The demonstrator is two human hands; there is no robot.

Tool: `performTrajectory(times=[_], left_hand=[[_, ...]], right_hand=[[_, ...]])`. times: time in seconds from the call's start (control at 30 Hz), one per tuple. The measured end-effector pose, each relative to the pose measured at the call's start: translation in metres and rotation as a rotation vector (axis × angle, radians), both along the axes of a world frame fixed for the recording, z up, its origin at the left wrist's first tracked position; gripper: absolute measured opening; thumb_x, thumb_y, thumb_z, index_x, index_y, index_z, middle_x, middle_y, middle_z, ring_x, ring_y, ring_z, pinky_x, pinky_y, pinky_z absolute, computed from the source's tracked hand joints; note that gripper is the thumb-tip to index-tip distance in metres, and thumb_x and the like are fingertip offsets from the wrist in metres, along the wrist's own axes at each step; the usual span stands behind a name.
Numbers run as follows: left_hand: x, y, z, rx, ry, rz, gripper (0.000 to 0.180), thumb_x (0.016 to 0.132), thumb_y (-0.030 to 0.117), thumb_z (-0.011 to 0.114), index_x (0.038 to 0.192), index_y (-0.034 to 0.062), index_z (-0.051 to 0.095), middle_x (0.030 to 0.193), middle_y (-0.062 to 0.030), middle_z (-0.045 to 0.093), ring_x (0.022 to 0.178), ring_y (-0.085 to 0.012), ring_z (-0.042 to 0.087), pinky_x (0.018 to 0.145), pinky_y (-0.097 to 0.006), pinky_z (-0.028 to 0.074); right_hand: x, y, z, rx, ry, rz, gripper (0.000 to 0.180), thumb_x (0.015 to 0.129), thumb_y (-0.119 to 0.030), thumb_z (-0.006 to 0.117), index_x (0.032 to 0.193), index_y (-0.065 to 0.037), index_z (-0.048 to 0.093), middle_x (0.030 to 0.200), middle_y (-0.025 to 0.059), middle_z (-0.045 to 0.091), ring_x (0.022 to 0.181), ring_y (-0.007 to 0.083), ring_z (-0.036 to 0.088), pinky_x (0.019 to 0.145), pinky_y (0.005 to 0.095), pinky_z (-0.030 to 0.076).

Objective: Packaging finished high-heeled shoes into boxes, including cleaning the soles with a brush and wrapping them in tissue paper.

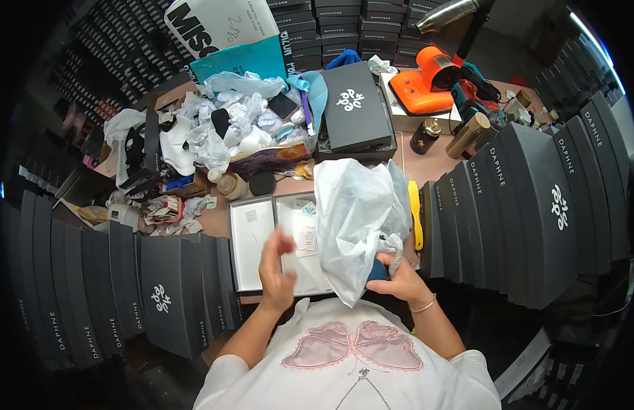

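The person stands at the near edge of a cluttered table [433, 167], working over an open, shallow white-lined box [252, 242] that lies just in front of them. The right hand [399, 280] is closed around the lower end of a crumpled, translucent white plastic bag [354, 219], and a dark blue object [378, 271] shows in that grip; what it is cannot be told. The bag stands nearly upright, its long axis running from the gripped end near the person up and away toward the far edge of the table, the loose bulk billowing above the fist. The left hand [276, 266] hovers over the open box, fingers spread loosely and holding nothing; it is blurred.

Judging from this, the step in hand is bringing the bagged item to the box, or working the item inside its bag. The next move would seem to call for the free hand to steady the loose plastic so that the bag can be laid flat along the box's length, since the billowing top could catch on the box rim.

A yellow flat tool [415, 213] lies just right of the bag. Rows of upright dark grey boxes [535, 198] flank the person on both sides, and a heap of crumpled plastic wrappings [228, 119] fills the far left part of the table.
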State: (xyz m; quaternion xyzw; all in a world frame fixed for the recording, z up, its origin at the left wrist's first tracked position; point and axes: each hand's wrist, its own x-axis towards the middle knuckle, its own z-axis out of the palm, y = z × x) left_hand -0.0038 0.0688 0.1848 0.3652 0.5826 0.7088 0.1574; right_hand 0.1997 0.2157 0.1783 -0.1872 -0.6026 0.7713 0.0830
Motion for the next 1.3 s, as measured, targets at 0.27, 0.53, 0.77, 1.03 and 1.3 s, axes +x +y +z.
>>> performTrajectory(times=[0.27,0.53,0.77,1.03,1.3], left_hand=[[-0.081,0.018,-0.042,0.050,-0.855,-0.013,0.042,0.093,0.018,0.062,0.127,-0.0020,0.050,0.126,-0.0123,0.056,0.121,-0.0219,0.049,0.104,-0.039,0.038],[0.007,0.005,-0.019,-0.294,0.411,-0.133,0.034,0.078,0.007,0.072,0.112,0.0061,0.066,0.120,-0.0145,0.053,0.115,-0.0304,0.049,0.094,-0.040,0.041],[0.053,0.027,-0.024,0.047,0.501,-0.418,0.037,0.065,-0.008,0.071,0.100,0.0030,0.068,0.093,-0.0085,0.056,0.083,-0.0239,0.056,0.070,-0.033,0.047],[0.069,0.055,-0.031,-0.023,0.249,-0.456,0.021,0.082,-0.003,0.065,0.102,0.0014,0.066,0.087,-0.0102,0.057,0.076,-0.0243,0.059,0.066,-0.031,0.049],[-0.044,0.000,-0.110,-0.719,0.561,0.124,0.027,0.082,0.019,0.071,0.101,0.0021,0.062,0.105,-0.0147,0.056,0.101,-0.0326,0.052,0.085,-0.043,0.042]], right_hand=[[-0.007,-0.044,-0.006,-0.051,-0.092,-0.191,0.045,0.079,-0.007,0.071,0.121,0.003,0.056,0.106,0.0014,0.061,0.095,0.0080,0.056,0.085,0.0243,0.046],[-0.043,-0.062,-0.007,-0.197,0.058,-0.527,0.051,0.087,-0.012,0.065,0.132,0.003,0.046,0.117,0.0048,0.056,0.104,0.0113,0.053,0.093,0.0272,0.043],[-0.033,-0.047,-0.087,0.856,-0.182,-0.419,0.025,0.084,-0.010,0.061,0.107,-0.002,0.057,0.103,0.0121,0.063,0.095,0.0228,0.061,0.080,0.0332,0.048],[-0.014,0.024,-0.080,0.684,-0.144,-0.666,0.048,0.086,-0.009,0.063,0.129,0.002,0.046,0.120,0.0139,0.058,0.110,0.0289,0.057,0.094,0.0417,0.045],[0.017,0.126,-0.076,1.343,-0.774,-0.265,0.045,0.075,-0.005,0.063,0.118,0.005,0.053,0.121,0.0244,0.054,0.105,0.0421,0.054,0.088,0.0460,0.045]])
